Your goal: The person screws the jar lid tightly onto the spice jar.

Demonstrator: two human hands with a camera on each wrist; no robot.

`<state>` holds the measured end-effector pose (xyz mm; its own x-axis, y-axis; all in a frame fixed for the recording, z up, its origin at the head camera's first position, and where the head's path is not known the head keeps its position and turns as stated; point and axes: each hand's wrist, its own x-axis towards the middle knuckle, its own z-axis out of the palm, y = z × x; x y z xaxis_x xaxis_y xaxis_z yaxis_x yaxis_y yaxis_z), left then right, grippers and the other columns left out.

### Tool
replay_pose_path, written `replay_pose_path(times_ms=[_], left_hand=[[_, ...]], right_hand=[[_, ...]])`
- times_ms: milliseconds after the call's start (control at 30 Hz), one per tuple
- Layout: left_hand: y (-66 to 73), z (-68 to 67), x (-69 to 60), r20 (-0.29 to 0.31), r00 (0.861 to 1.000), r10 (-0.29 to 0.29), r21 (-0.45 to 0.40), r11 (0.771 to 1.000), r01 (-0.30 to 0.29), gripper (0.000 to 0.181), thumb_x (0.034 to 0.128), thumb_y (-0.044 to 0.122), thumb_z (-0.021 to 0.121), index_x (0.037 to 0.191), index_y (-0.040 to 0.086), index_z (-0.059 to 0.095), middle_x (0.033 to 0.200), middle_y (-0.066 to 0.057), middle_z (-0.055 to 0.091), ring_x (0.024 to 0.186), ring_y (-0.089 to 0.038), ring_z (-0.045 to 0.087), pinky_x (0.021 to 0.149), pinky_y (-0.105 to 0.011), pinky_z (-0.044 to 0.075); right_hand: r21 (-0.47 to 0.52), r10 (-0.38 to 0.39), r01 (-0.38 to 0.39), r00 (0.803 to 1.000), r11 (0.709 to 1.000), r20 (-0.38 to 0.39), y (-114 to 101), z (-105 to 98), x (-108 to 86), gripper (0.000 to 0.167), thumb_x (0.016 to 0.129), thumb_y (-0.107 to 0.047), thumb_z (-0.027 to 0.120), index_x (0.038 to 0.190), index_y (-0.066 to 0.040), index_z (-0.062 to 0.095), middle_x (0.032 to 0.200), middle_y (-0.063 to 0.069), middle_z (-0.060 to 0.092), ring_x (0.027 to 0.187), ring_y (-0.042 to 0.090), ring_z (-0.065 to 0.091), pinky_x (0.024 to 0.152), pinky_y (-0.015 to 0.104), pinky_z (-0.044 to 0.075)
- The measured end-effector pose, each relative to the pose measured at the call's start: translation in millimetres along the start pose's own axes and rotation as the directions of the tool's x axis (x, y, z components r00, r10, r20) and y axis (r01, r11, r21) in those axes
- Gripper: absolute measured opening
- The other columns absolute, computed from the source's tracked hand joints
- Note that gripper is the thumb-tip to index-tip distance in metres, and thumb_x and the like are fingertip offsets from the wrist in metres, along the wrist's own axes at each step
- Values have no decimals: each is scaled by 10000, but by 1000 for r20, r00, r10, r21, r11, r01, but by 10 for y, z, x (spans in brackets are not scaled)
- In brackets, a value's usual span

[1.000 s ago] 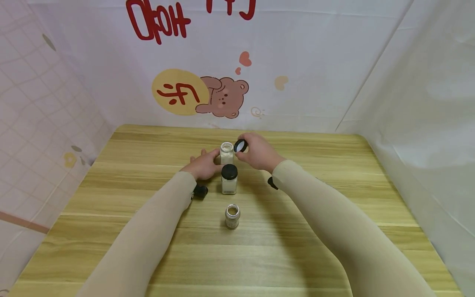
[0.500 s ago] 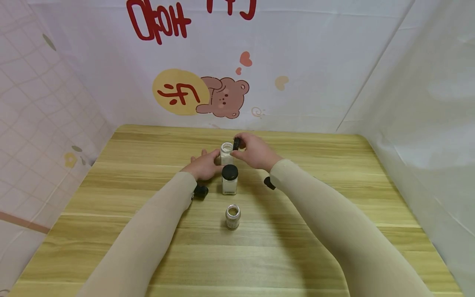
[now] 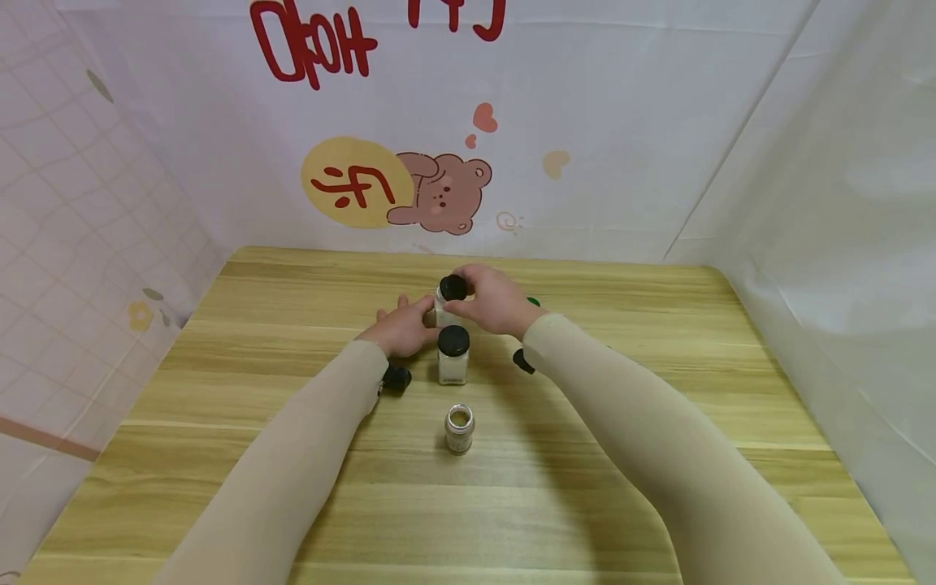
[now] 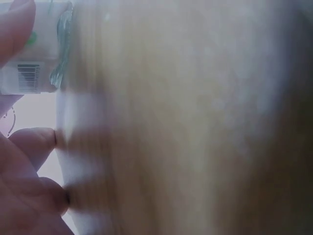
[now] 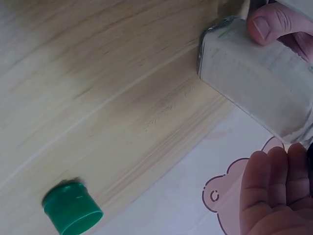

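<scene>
My left hand (image 3: 404,327) grips a square glass jar (image 3: 442,315) of whitish powder, standing at the back of the table. In the left wrist view a barcode label shows on this jar (image 4: 39,49). A round black lid (image 3: 453,287) is pinched in my right hand (image 3: 496,301), tilted over the jar's mouth; whether it touches the rim I cannot tell. The right wrist view has the jar's side (image 5: 254,73) beside my right fingers. Just in front stands a similar jar (image 3: 453,366) with its black lid on. Nearer still is a small open jar (image 3: 459,431).
Right of my right hand a green cap (image 5: 73,209) lies on the wooden table (image 3: 512,520). White printed cloth (image 3: 621,122) hangs behind and at both sides. Small black devices (image 3: 397,378) sit at my wrists.
My right hand has moved left with the black lid, turning it from upright beside the jar to over its mouth. The green cap has come into sight. My left hand stays.
</scene>
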<state>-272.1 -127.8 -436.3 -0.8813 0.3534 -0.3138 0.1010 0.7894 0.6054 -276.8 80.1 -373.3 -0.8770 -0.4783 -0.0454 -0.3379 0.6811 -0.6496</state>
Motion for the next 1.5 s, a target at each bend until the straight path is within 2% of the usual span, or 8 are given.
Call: replay_pose_path(times_ms=[167,400,733,967,1300,1500], left_hand=[[0,5,-10,1,1000,-11,13,1000,11,827,1020,583,605,1691,292,220,1746,-47,254,1621,-446,-100,1227,-756,-117],[20,10,-41,0,1000,-5,12,1000,5,827,1023,577,603,1695,322,193,1732,-54,292,1620,-458,-90,1220,-768,-110],[47,-4,-35,9,1000,-6,35,999,6,829,1025,566,606,1696,295,200,1754,-73,229,1618,-467,-85,1217,-776,-101],[34,1,-26,14,1000,-8,38,999,8,841,1023,565,609,1698,292,188,1759,-91,207,1620,-460,-96,1218,-770,-108],[37,-11,-32,18,1000,-14,28,1000,13,823,1027,557,609,1694,293,205,1759,-82,210,1620,-451,-107,1223,-762,-112],[26,-8,-28,14,1000,-13,26,1000,12,831,1020,564,616,1694,323,194,1758,-75,215,1621,-450,-105,1227,-760,-108]], right_hand=[[-10,-6,7,1000,1000,17,-14,15,7,431,1000,-304,748,1356,-90,633,1316,83,656,1223,259,642,1093,444,527],[-58,-26,29,999,998,40,-22,17,24,474,1008,-305,733,1401,-70,615,1378,145,584,1240,315,624,1052,431,543],[-153,-32,42,997,987,66,-24,9,50,552,1003,-294,728,1478,-64,567,1332,164,577,1146,268,617,1020,403,550],[-191,-35,50,996,980,80,-56,-6,43,559,998,-297,731,1480,-67,567,1286,157,574,1101,264,600,998,404,548],[-193,-26,43,996,980,91,-72,-6,55,552,997,-294,732,1481,-86,567,1291,154,570,1107,267,597,1004,406,541],[-148,-40,54,994,987,98,-59,1,70,503,1007,-270,719,1452,-83,578,1379,134,621,1208,268,622,1055,420,530]])
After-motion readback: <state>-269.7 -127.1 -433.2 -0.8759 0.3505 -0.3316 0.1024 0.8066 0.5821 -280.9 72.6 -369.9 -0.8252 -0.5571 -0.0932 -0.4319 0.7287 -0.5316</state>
